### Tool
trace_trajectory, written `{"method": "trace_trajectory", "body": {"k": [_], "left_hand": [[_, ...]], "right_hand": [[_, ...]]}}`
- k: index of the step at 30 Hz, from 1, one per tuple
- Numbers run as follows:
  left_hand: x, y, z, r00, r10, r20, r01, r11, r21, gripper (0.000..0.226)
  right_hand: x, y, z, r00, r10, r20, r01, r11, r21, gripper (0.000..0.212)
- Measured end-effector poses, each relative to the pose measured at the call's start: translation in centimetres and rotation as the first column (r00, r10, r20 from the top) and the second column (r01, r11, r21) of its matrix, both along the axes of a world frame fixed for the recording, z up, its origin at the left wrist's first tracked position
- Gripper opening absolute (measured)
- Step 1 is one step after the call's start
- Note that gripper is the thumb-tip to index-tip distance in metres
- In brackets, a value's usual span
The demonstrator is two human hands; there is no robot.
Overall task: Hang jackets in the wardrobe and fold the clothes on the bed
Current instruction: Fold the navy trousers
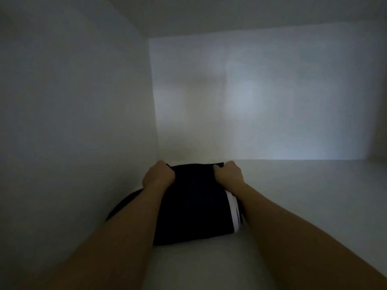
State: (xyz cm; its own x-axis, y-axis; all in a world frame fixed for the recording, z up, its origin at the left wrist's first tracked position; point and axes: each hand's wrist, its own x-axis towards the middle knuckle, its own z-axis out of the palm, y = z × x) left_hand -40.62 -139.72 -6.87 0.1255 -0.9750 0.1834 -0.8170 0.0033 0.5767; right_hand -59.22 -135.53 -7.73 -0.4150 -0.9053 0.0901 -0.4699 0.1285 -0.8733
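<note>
While gripping the far edge of the folded dark garment (192, 206) with left hand (158, 174) and right hand (228, 174), both curled tight, deep on the wardrobe shelf (303, 206) by the left wall (73, 111). Could bunch against the back panel (261, 97) if shoved.

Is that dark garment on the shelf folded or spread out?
Folded: the garment lies as a compact bundle on the shelf, both hands gripping its far edge.

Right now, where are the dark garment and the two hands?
Garment (192, 208), head view, middle of the dark folded cloth.
Left hand (158, 174), head view, back of the hand.
Right hand (229, 174), head view, back of the hand.
</note>
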Motion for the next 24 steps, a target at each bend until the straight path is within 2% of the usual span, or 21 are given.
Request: {"method": "trace_trajectory", "body": {"k": [2,5,6,8,14,19,21,24], "left_hand": [[-0.3,-2.2,-1.3,0.997,0.037,0.068,-0.031,0.997,-0.074,0.024],[-0.6,-5.5,-1.3,0.972,0.081,0.222,-0.031,0.975,-0.219,0.033],[-0.7,-6.8,-1.4,0.96,0.113,0.258,-0.043,0.964,-0.264,0.033],[-0.8,-8.9,-1.7,0.947,0.139,0.29,-0.063,0.964,-0.257,0.032],[-2.3,-12.2,-1.9,0.919,0.237,0.314,-0.166,0.958,-0.235,0.037],[-2.8,-14.0,-2.2,0.915,0.268,0.303,-0.199,0.95,-0.24,0.037],[-2.9,-14.3,-2.2,0.919,0.27,0.287,-0.208,0.951,-0.229,0.037],[-3.0,-13.5,-1.5,0.921,0.247,0.3,-0.189,0.959,-0.211,0.038]], "right_hand": [[-0.6,-2.3,-0.9,0.976,0.016,-0.218,-0.002,0.998,0.061,0.035],[-2.0,-5.5,-1.6,0.866,-0.014,-0.501,0.099,0.985,0.143,0.04],[-2.4,-6.5,-1.7,0.835,-0.01,-0.551,0.111,0.982,0.151,0.043],[-2.9,-8.4,-2.0,0.816,0.02,-0.577,0.099,0.98,0.173,0.044],[-3.6,-11.7,-1.4,0.836,0.016,-0.549,0.096,0.98,0.174,0.045],[-4.2,-12.7,-1.7,0.874,-0.053,-0.483,0.129,0.984,0.125,0.046],[-4.5,-12.4,-1.7,0.91,-0.068,-0.409,0.101,0.993,0.06,0.043],[-5.0,-11.0,-1.6,0.982,-0.062,-0.177,0.054,0.997,-0.053,0.037]]}}
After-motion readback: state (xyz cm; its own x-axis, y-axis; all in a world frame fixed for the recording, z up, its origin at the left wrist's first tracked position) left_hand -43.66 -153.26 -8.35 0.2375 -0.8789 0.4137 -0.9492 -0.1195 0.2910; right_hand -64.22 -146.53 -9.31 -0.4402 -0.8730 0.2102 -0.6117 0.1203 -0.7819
